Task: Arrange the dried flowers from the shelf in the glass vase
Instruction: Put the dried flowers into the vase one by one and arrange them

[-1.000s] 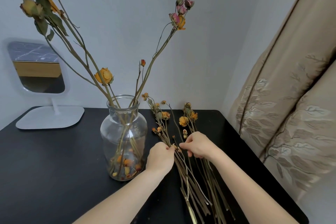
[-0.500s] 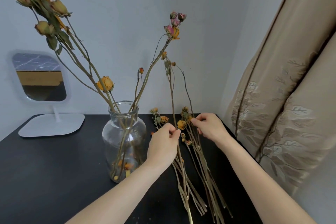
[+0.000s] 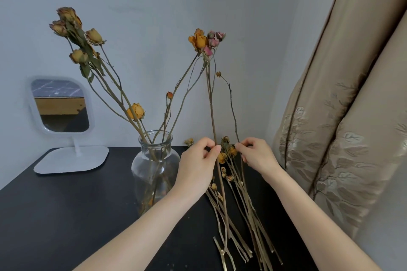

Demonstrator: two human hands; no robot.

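The left hand point(image 3: 198, 160) pinches a long brown dried flower stem point(image 3: 211, 105) between thumb and curled fingers, holding it upright at three o'clock of the clear round glass vase point(image 3: 154, 160). The vase already carries several dried yellow roses point(image 3: 136, 112). The right hand point(image 3: 255, 156) pinches a thin bare twig point(image 3: 231, 112) at the stem's three o'clock. More loose dried flowers point(image 3: 246, 204) lie on the black table point(image 3: 66, 215) at six o'clock of both hands.

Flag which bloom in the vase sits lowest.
The lone orange rose just above the glass vase mouth; every other bloom in it stands higher.
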